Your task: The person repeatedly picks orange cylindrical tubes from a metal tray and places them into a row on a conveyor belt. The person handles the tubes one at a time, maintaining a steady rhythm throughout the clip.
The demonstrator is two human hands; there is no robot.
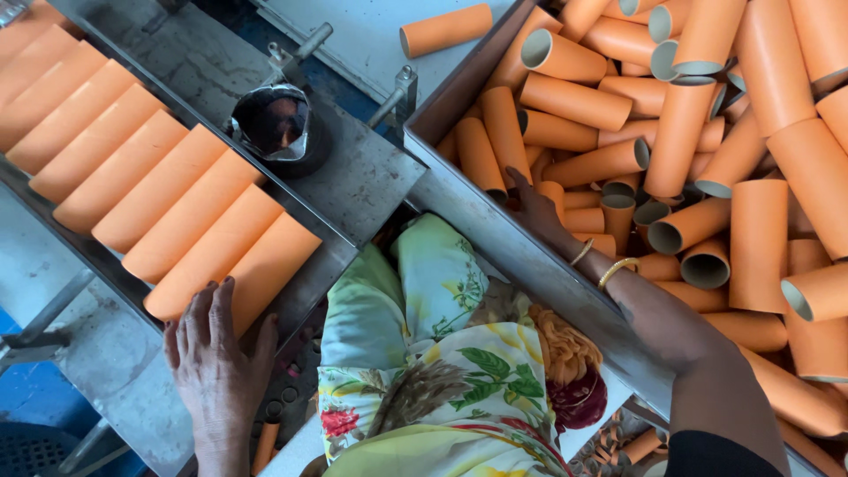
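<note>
Grey metal table [371, 177], blue floor [35, 397]

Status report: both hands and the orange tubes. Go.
Left hand flat on last tube in tray row. Right hand reaching into loose tubes in bin, grip hidden. Nothing obstructing.

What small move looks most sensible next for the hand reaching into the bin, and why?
Probably close the right hand on one loose orange tube and lift it. That hand is already in the bin among the piled tubes and looks empty, while the left hand rests on the last tube in the row on the tray.
</note>
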